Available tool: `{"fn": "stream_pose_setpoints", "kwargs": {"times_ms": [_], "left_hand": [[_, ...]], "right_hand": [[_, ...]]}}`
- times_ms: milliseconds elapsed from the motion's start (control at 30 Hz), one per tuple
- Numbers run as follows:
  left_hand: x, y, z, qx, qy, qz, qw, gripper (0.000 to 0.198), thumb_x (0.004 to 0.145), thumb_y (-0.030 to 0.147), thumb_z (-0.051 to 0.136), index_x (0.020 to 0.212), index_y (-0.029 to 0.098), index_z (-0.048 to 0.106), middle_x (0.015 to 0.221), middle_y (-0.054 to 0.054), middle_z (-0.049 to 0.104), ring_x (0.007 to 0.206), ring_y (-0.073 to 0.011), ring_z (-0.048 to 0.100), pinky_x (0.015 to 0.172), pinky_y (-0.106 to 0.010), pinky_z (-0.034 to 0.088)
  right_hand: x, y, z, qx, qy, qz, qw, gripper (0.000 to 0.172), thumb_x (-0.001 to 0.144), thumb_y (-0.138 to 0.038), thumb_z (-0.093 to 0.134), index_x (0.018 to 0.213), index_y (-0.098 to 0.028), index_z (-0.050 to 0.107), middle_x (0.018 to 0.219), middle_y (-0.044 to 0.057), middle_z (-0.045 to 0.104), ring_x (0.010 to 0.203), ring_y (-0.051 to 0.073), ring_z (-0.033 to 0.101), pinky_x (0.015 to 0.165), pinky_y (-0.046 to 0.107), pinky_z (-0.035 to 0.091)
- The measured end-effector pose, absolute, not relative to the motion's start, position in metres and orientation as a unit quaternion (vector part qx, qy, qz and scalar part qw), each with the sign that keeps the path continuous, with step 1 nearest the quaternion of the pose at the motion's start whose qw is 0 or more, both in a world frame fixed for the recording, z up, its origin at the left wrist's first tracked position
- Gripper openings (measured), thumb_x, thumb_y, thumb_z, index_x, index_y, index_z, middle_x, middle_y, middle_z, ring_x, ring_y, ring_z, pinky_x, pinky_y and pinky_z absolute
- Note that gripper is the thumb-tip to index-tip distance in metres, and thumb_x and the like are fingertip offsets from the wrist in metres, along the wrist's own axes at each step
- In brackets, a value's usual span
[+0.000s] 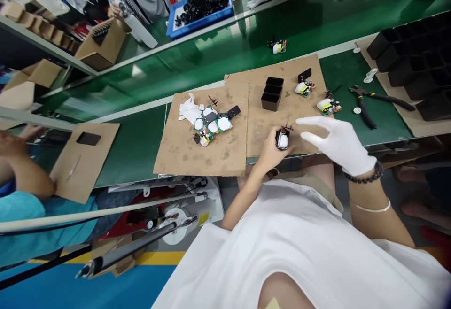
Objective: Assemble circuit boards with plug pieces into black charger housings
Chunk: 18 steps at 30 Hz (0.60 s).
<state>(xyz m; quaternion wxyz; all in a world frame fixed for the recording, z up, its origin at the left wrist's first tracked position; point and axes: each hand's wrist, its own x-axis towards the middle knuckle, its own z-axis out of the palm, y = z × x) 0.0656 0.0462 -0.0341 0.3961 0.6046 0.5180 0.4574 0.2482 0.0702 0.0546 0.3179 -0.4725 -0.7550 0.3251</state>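
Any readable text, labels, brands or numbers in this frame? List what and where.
None readable.
The small assembly held in the left hand: no legible marking.
Circuit boards on the cardboard sheet: any print too small and blurred.
Black housings, pliers, blue bin: no visible lettering.
The gloved right hand holds nothing and bears no text.

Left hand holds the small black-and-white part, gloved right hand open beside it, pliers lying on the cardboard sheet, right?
Not quite: in the head view the pliers lie on the green bench surface, not the cardboard sheet. The left hand does hold the part, gloved right hand open beside it.
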Motion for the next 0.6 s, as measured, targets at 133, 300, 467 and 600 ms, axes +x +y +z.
{"fn": "stream_pose_setpoints", "kwargs": {"times_ms": [133,300,467,600], "left_hand": [[0.045,0.05,-0.03,0.658,0.432,0.401,0.468,0.055,0.073,0.038,0.079,0.118,0.02,0.053,0.122,-0.009,0.063,0.118,-0.0261,0.06,0.107,-0.04,0.044],[0.039,0.048,-0.029,0.649,0.429,0.39,0.492,0.053,0.074,0.035,0.078,0.118,0.021,0.053,0.121,-0.009,0.063,0.116,-0.0255,0.06,0.105,-0.041,0.046],[0.072,0.044,-0.035,0.579,0.536,0.456,0.412,0.055,0.074,0.029,0.078,0.119,0.02,0.048,0.12,-0.01,0.062,0.113,-0.0259,0.059,0.101,-0.041,0.046],[0.104,0.049,-0.039,0.515,0.63,0.49,0.314,0.055,0.075,0.021,0.073,0.121,0.02,0.044,0.121,-0.013,0.06,0.115,-0.029,0.058,0.101,-0.044,0.045]], "right_hand": [[0.249,0.11,0.033,-0.322,-0.723,0.577,0.202,0.056,0.075,-0.04,0.076,0.127,-0.019,0.067,0.133,0.008,0.066,0.127,0.029,0.059,0.11,0.043,0.047],[0.25,0.123,0.013,-0.344,-0.658,0.639,0.201,0.051,0.068,-0.044,0.082,0.112,-0.02,0.075,0.117,0.007,0.074,0.112,0.031,0.068,0.104,0.046,0.052],[0.239,0.093,0.019,-0.458,-0.668,0.482,0.335,0.028,0.075,-0.04,0.076,0.095,-0.021,0.08,0.103,0.006,0.077,0.102,0.03,0.072,0.098,0.043,0.055],[0.218,0.071,0.023,-0.504,-0.665,0.383,0.396,0.027,0.087,-0.033,0.065,0.107,-0.02,0.078,0.106,0.006,0.077,0.1,0.026,0.072,0.094,0.038,0.056]]}}
